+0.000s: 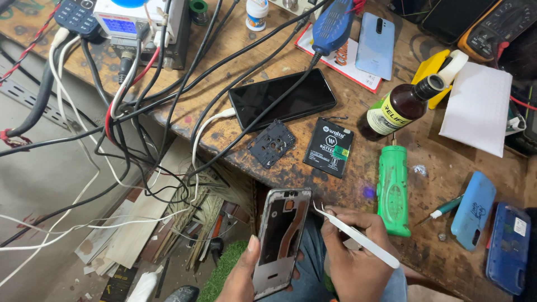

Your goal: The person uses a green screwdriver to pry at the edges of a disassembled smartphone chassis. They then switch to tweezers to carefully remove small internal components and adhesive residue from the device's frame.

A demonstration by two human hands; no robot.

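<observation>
phone frame stripped, held over desk edge in left hand, grip clamped on it. right hand grip pinches tweezers, tips beside frame's top corner. battery, inner plate out on desk; reassembly left.

Black phone, flat battery, brown bottle, green tool on worn bench.

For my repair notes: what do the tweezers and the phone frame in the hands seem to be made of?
Tweezers in the right hand: probably steel, pale matte finish, thin curved tips. Phone frame in the left hand: seemingly metal or metallised plastic, with a silvery rim and dark inside.
</observation>
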